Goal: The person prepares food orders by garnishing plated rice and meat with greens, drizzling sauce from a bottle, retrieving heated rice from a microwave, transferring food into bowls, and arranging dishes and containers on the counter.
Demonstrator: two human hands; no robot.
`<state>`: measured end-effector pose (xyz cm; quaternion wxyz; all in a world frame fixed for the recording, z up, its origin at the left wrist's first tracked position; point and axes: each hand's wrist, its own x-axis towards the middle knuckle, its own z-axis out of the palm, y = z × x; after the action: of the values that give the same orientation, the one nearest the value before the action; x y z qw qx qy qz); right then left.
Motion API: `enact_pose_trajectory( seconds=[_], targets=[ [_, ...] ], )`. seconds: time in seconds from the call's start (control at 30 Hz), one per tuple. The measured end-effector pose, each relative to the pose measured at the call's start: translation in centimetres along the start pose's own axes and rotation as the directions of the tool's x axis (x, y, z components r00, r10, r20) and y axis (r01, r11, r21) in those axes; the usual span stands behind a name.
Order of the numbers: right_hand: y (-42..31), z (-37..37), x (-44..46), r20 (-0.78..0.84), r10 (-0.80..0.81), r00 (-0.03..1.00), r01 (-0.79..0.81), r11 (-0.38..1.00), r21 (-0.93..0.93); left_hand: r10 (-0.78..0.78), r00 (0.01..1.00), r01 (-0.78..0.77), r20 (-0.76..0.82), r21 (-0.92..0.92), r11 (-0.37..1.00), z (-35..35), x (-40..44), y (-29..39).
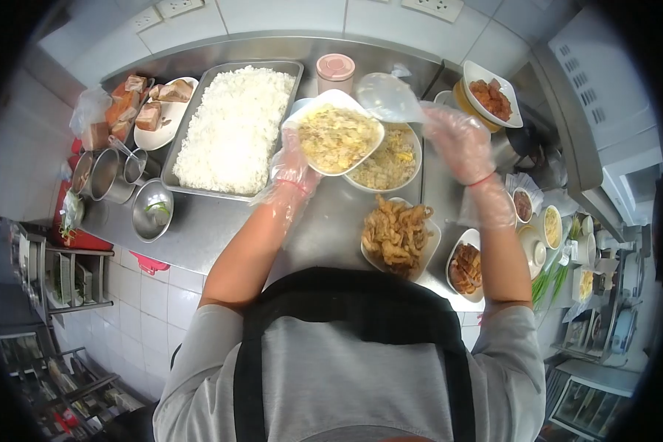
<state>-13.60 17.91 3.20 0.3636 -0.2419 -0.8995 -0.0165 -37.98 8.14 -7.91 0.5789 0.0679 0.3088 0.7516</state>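
Note:
My left hand (293,163), in a clear plastic glove, grips a white bowl (380,140) of egg fried rice (337,137) from its left side, tilted above the counter. My gloved right hand (460,149) is closed on a translucent, whitish rounded utensil (389,97) that is smeared by motion; its exact kind is unclear. It hangs just behind and right of the bowl. Below and partly behind the held bowl stands a larger round bowl (418,168) of fried rice. Nearer my body sits a white dish (436,239) of fried battered pieces (396,234).
Left of me is a steel tray (168,158) of white rice, beside a plate (186,88) of meat and several steel pots (112,175). A pink-lidded container (335,70) stands behind. To the right are a meat dish (465,267), a red-brown food bowl (514,110) and small bowls.

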Motion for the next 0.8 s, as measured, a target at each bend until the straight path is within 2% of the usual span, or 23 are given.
enact_pose_trajectory(
  seconds=[0.1,0.13,0.23,0.43,0.53,0.63,0.73,0.8],
  targets=[
    [3.2,0.1,-1.1,0.205,0.117,0.972,-0.074,0.976,-0.207,0.08,0.994,-0.075,-0.07,0.072,0.995,-1.4,-0.5,0.5],
    [2.7,0.5,-0.7,0.293,0.236,0.927,-0.117,0.922,-0.37,0.1,0.993,-0.095,-0.064,0.08,0.992,-1.4,-0.9,0.6],
    [4.7,3.8,-1.2,0.42,0.235,0.876,0.055,0.819,-0.571,0.106,0.992,-0.103,-0.073,0.043,0.994,-1.9,-0.8,0.1],
    [3.6,3.6,-1.1,0.586,0.153,0.796,0.192,0.855,-0.483,0.086,0.994,-0.089,-0.061,-0.049,0.995,-2.0,0.0,-1.0],
    [5.7,2.0,-0.8,0.531,0.111,0.84,0.096,0.933,-0.347,0.08,0.995,-0.082,-0.055,-0.045,0.996,-2.1,0.0,-1.0],
    [6.1,3.3,-0.5,0.534,0.249,0.808,0.121,0.817,-0.564,0.09,0.994,-0.093,-0.069,-0.043,0.995,-1.8,0.0,-1.1],
    [6.6,4.3,-1.2,0.533,0.2,0.822,0.052,0.906,-0.421,0.092,0.993,-0.097,-0.069,-0.069,0.993,-1.4,-0.3,-1.1],
    [7.2,5.0,-1.9,0.59,0.212,0.78,0.01,0.937,-0.349,0.097,0.989,-0.103,-0.114,-0.043,0.994,-1.3,-0.2,-1.1]
  ],
)
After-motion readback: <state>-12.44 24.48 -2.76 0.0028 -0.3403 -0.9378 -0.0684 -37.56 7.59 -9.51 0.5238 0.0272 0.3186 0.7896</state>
